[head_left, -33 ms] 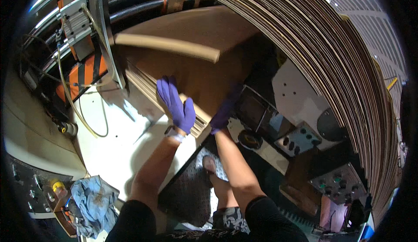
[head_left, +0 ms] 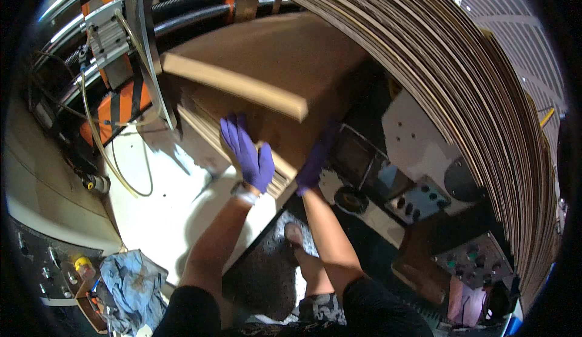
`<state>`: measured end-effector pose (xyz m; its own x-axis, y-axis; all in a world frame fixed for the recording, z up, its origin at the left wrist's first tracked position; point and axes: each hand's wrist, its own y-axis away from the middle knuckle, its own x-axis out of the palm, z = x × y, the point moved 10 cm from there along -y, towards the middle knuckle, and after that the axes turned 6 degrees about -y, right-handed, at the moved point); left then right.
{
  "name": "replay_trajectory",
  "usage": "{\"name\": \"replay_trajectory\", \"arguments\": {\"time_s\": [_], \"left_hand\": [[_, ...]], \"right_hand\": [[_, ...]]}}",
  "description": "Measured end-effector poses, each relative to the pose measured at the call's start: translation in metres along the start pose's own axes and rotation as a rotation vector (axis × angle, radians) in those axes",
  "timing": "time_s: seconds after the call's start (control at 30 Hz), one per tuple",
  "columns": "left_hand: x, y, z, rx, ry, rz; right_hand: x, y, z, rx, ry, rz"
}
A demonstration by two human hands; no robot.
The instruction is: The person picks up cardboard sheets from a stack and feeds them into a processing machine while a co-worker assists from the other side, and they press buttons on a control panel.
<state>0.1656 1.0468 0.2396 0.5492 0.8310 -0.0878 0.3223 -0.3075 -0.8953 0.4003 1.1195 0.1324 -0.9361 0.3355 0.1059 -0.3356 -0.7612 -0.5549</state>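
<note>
Left hand [head_left: 247, 155] in a purple glove lies flat, fingers spread, on the cardboard stack [head_left: 267, 94] at the centre. Right hand [head_left: 315, 161] grips the stack's near right edge, its fingers hidden in shadow. White surface [head_left: 163, 210] sits left.

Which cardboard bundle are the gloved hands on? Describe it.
Start at the tall wall of cardboard sheets curving along the right. Left of it, the bundle lies flat beneath a thicker tilted slab. It alone has the left hand and right hand on it.
</note>
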Motion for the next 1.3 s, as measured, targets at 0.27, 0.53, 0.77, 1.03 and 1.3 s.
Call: {"name": "replay_trajectory", "arguments": {"time_s": [0.27,0.53,0.77,1.03,1.3], "left_hand": [[-0.007,-0.017,-0.001,-0.12,-0.009,0.069],[-0.011,-0.021,-0.015,-0.012,0.042,0.106],[-0.021,0.006,0.015,-0.394,0.197,0.124],[-0.045,0.0,-0.018,-0.172,0.122,0.173],[-0.006,-0.019,-0.032,0.083,0.001,0.23]], "right_hand": [[0.027,-0.017,-0.069,0.177,-0.153,0.031],[0.011,-0.02,-0.052,0.207,-0.322,0.009],[-0.037,-0.024,0.011,0.204,-0.084,-0.04],[-0.032,0.013,0.093,0.091,0.083,0.139],[0.058,0.046,-0.014,0.489,-0.693,0.324]]}}
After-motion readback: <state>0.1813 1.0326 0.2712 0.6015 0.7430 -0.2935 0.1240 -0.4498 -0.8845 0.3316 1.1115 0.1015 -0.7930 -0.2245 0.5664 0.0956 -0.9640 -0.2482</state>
